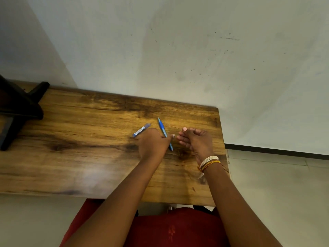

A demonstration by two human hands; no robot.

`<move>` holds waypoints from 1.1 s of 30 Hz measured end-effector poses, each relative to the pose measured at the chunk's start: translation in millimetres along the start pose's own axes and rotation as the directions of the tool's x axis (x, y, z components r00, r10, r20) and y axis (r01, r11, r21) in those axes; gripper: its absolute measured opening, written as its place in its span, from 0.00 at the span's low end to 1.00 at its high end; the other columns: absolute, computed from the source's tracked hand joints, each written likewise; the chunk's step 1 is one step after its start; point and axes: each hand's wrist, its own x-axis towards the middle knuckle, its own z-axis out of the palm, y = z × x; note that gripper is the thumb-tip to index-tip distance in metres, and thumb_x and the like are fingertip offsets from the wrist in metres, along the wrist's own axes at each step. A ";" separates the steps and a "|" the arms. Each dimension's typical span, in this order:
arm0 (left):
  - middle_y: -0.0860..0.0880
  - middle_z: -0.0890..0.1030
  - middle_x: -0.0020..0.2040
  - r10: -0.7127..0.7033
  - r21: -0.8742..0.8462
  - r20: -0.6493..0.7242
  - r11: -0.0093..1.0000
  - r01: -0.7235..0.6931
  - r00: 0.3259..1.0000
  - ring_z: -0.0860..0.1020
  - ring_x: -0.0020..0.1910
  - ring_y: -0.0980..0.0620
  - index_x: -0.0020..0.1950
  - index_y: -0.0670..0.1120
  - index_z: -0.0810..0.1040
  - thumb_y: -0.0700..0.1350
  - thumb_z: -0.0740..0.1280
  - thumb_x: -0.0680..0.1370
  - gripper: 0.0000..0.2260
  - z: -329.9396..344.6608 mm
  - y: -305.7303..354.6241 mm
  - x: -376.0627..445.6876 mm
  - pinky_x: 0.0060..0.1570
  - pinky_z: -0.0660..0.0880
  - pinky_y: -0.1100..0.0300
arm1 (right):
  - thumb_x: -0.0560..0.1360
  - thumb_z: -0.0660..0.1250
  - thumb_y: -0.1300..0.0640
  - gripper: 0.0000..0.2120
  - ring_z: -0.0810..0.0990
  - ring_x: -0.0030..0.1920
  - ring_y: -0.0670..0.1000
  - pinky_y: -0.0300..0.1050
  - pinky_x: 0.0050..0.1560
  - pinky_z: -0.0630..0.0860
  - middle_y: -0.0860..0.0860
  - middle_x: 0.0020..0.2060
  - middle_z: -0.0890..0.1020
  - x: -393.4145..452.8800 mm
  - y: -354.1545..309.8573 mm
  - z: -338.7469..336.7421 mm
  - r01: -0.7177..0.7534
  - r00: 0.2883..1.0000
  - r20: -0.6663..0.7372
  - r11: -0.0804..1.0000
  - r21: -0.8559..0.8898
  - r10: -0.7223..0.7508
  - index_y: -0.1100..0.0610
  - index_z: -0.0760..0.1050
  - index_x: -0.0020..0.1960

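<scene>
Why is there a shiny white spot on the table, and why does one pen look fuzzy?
Head view: light glares off the polished table, making that pale patch; the labelled pen is smeared at its tip, probably motion blur; the blue pen looks sharper; the wide lens curves the table's edges.

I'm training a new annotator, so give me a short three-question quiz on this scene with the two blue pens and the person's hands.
1. True or false: the right hand, with thread bands at its wrist, holds a pen.
2. Which hand reaches across the slim blue plastic pen? A. left hand B. right hand C. neither
3. Fill in: the black object stands at the ___ end of the brown wooden table, as the person sees it.
Key: 1 false, the right hand is empty; 2 A; 3 left.
</scene>
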 end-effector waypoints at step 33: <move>0.42 0.85 0.35 -0.087 -0.853 0.519 -0.121 0.508 0.850 0.84 0.34 0.52 0.47 0.38 0.77 0.40 0.68 0.76 0.05 -57.9 3.9 26.5 0.34 0.81 0.63 | 0.76 0.68 0.61 0.07 0.85 0.38 0.47 0.39 0.37 0.81 0.53 0.39 0.85 -28.2 -10.3 37.6 0.582 0.812 0.112 0.779 -0.234 -0.574 0.61 0.81 0.52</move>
